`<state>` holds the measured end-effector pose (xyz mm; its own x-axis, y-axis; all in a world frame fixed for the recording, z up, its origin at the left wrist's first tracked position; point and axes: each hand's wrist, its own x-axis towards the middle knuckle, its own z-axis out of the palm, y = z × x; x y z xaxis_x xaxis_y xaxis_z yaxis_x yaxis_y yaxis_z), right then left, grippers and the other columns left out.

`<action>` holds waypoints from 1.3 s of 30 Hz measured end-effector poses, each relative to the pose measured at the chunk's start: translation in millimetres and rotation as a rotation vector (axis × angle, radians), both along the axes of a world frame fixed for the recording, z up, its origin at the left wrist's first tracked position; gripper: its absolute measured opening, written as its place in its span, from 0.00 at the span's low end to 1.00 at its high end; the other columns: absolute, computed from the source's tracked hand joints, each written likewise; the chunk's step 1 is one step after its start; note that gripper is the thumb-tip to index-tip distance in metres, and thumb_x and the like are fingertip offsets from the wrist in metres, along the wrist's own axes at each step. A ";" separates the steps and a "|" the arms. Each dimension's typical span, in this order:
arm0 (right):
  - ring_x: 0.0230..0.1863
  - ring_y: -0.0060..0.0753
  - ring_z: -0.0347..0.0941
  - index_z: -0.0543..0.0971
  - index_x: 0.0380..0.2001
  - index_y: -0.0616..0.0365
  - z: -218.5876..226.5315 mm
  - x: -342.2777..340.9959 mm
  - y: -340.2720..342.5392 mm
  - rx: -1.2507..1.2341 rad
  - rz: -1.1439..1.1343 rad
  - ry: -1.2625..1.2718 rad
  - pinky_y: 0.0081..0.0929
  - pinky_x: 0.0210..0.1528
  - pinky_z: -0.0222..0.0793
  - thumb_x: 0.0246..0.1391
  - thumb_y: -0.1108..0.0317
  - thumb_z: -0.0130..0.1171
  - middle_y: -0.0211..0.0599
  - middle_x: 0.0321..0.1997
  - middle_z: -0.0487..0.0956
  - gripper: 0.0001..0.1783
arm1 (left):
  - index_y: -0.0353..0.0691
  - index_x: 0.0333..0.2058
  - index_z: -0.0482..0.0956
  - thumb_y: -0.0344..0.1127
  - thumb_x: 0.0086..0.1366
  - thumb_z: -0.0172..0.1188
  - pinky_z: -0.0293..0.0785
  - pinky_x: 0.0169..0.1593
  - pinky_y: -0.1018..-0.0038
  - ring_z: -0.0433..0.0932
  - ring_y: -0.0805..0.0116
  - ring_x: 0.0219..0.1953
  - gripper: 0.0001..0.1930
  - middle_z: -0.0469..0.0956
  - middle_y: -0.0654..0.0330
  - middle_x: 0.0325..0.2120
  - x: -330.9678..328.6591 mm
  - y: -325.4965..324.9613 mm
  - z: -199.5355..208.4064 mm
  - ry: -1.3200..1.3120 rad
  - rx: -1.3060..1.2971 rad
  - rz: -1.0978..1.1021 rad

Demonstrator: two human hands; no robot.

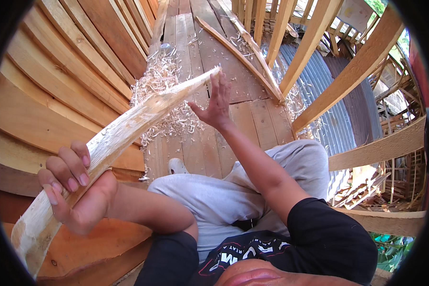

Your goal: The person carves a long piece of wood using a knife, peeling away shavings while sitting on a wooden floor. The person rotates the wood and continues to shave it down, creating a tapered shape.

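A long, pale, roughly hewn piece of wood (pixel 134 123) slants across the view from lower left to upper middle. It is thick at the lower left and tapers toward its far end. My left hand (pixel 78 190) is wrapped around the thick part, fingers over the top and thumb below. Near the narrow tip is my right hand (pixel 214 102), its fingers stretched out and thumb spread. The fingertips are right beside the tip; whether they touch it I cannot tell.
Curled wood shavings (pixel 159 78) litter the plank floor (pixel 207 148) beneath the wood. On the left stands a wall of boards (pixel 71 90). Long strips (pixel 240 52) lie ahead. A wooden railing (pixel 352 81) runs along the right, with corrugated metal sheets (pixel 336 114) beyond.
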<state>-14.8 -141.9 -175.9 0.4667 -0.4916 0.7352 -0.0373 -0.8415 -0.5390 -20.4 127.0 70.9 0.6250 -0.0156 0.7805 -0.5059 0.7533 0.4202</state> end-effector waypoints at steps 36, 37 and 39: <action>0.33 0.50 0.78 0.84 0.31 0.48 -0.5 -62.3 -54.1 0.270 0.339 0.372 0.40 0.36 0.73 0.41 0.57 0.63 0.44 0.28 0.81 0.12 | 0.29 0.57 0.60 0.35 0.58 0.53 0.41 0.65 0.48 0.48 0.41 0.65 0.28 0.50 0.42 0.64 -176.8 183.6 -201.5 -0.149 2.073 0.790; 0.33 0.50 0.78 0.83 0.31 0.48 -0.7 -62.5 -55.5 0.275 0.335 0.385 0.39 0.36 0.73 0.42 0.58 0.63 0.44 0.28 0.81 0.12 | 0.29 0.57 0.59 0.35 0.58 0.53 0.40 0.64 0.47 0.46 0.41 0.65 0.29 0.48 0.42 0.65 -185.3 187.4 -206.9 -0.092 2.127 0.762; 0.33 0.50 0.78 0.83 0.31 0.48 -1.8 -62.5 -54.3 0.270 0.332 0.389 0.39 0.36 0.73 0.42 0.58 0.62 0.44 0.28 0.81 0.12 | 0.32 0.59 0.59 0.35 0.58 0.55 0.38 0.64 0.45 0.44 0.41 0.66 0.31 0.43 0.44 0.67 -200.4 200.6 -220.2 -0.016 2.207 0.733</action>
<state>-77.4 -196.1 -177.7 0.8389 -0.4190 0.3474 -0.0327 -0.6760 -0.7362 -220.8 327.6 -149.3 0.9134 -0.3954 -0.0967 -0.3930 -0.9185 0.0433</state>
